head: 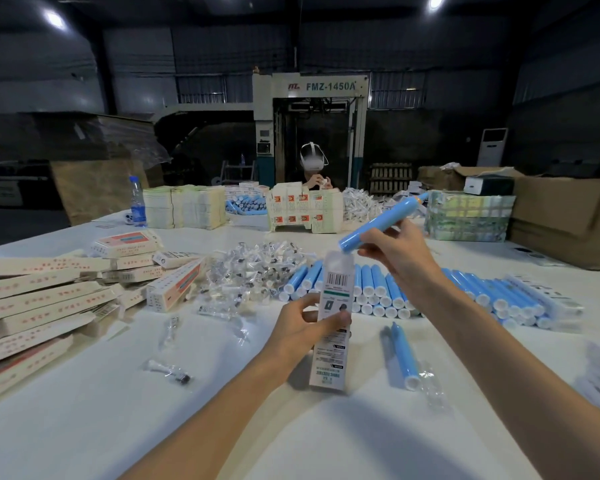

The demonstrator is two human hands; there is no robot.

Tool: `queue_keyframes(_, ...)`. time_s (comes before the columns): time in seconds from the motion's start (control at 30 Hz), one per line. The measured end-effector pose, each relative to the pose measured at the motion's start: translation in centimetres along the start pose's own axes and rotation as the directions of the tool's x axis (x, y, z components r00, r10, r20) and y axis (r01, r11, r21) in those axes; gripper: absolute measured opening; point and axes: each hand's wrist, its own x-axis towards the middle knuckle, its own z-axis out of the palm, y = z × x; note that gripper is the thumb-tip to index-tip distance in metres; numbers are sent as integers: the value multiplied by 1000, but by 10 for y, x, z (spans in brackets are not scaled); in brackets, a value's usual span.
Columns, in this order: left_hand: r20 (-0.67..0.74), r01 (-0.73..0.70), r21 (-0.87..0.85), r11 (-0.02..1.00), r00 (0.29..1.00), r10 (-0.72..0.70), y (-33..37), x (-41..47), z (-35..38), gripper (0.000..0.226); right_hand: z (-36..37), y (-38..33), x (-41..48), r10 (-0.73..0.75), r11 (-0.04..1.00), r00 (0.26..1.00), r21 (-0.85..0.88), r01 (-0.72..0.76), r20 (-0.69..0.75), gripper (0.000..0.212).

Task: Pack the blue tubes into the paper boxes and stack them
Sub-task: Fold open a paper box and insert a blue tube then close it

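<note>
"Step in hand?"

"Loading, by the look of it. The right hand point(397, 252) has its fingers curled round a blue tube point(378, 225), tilted, its lower end just at the open top of the paper box point(335, 317). The left hand point(305, 327) pinches that box upright, thumb on the near face."

"And next?"

"Probably the tube must swing in line with the box and slide down inside; then the box is closed and joins the packed boxes point(39, 306) lying at the left. The tube pile point(465, 289) waits beyond on the table point(222, 427)."
</note>
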Motion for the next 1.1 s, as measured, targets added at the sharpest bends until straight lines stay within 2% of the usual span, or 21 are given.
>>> queue_keyframes(0.13,-4,-23,-30,999,1000,23,-2,1,0,52,14,0,-6,-68,952,993,-292,93,94,40)
queue_keyframes(0.17,-7,-26,-30,999,1000,26,-2,1,0,53,15,0,-6,-62,938,992,-333,96,112,36)
queue_keyframes(0.27,-11,-21,-24,999,1000,21,-1,0,0,53,16,-2,-3,-5,918,994,-393,49,111,18)
queue_keyframes(0.4,-20,-38,48,998,999,39,1,-3,2,57,12,-8,7,26,862,989,-504,53,148,17)
queue_keyframes(0.53,-1,-66,145,987,998,67,3,-8,5,63,10,-15,17,174,759,968,-651,-16,178,24)
queue_keyframes(0.6,-19,-59,151,987,998,63,5,-10,5,64,10,-11,15,190,786,963,-618,-32,191,23)
queue_keyframes(0.7,-35,-69,161,985,997,75,6,-11,3,58,15,0,7,119,880,972,-475,-10,202,32)
queue_keyframes(0.83,-57,-67,183,981,995,78,5,-12,1,56,23,14,-2,4,905,987,-419,64,160,8)
queue_keyframes(0.93,-145,-24,184,983,988,51,4,-11,-7,54,31,29,-8,7,880,972,-463,106,235,23)
queue_keyframes(1.0,-227,25,159,987,974,12,3,-9,-18,49,37,39,-11,-24,876,978,-468,119,206,37)
queue_keyframes(1.1,-352,86,234,969,936,2,6,-5,-40,39,51,54,-10,-119,882,985,-444,162,123,32)
